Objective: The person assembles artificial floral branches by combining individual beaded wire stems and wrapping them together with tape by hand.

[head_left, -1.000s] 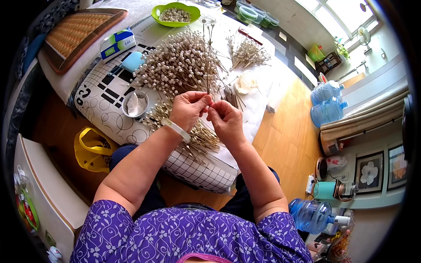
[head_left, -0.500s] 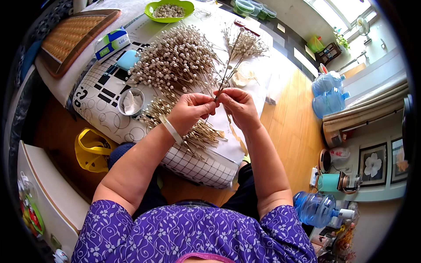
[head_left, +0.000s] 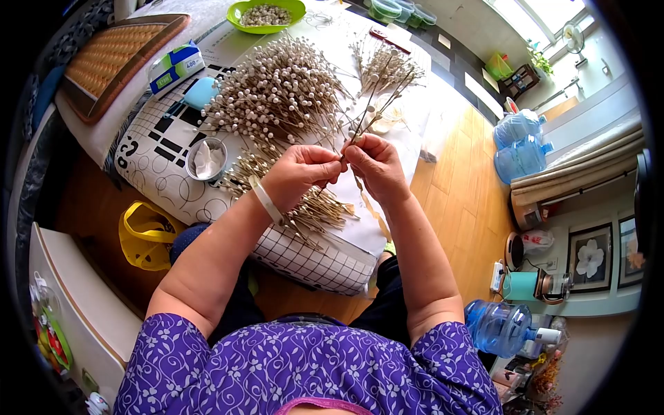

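Observation:
My left hand and my right hand meet over the near part of the table, both closed in a pinch. Between their fingertips is a thin dark branch stem with a few small buds, its upper end pointing away from me and to the right. A narrow tan strip like floral tape hangs below my right hand. Beyond my left hand spreads a big heap of dried stems with white berry-like heads. Cut stems with small pale tips lie under my hands. A smaller bunch rests farther back.
A green bowl of loose white heads stands at the back. On the left are a tissue pack, a light blue case and a small tub. Blue water bottles stand right; a yellow bag is lower left.
The branch stem in my fingers has turned, its upper end now lower and leaning farther right. Both hands keep nearly the same place and remain closed.

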Tool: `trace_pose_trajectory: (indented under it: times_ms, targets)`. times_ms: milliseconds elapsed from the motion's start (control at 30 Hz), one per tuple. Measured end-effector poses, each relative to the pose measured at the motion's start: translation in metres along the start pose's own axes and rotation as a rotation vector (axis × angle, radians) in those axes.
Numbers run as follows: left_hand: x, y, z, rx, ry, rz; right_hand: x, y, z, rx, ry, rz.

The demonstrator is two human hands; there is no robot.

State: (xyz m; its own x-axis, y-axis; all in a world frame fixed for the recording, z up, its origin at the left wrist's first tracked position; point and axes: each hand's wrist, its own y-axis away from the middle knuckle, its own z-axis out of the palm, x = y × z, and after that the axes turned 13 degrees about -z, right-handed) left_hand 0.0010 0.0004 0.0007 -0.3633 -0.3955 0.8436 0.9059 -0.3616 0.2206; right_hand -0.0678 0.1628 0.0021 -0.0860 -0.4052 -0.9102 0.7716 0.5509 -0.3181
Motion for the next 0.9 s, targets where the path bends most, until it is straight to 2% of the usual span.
trace_pose_trajectory:
  times_ms: [200, 367, 600, 667, 700, 900]
  targets:
    - [-0.005, -0.006, -0.002, 0.013, -0.114, 0.133, -0.005, 0.0, 0.012, 0.077, 0.101, -0.08]
    - [-0.014, -0.01, 0.001, 0.252, -0.223, 0.15, 0.006, 0.0, 0.015, 0.171, 0.363, -0.149]
    - [-0.014, -0.007, 0.003, 0.347, -0.431, 0.282, 0.007, 0.0, 0.017, 0.171, 0.529, -0.11]
    - [-0.01, -0.005, 0.005, 0.328, -0.273, 0.156, 0.003, -0.001, 0.016, 0.153, 0.179, -0.02]
    - [-0.008, -0.004, 0.005, 0.328, -0.272, 0.155, 0.006, -0.002, 0.011, 0.145, 0.102, 0.015]
    - [0.001, 0.003, 0.007, 0.175, -0.183, 0.043, 0.003, 0.0, 0.006, 0.072, -0.038, 0.014]
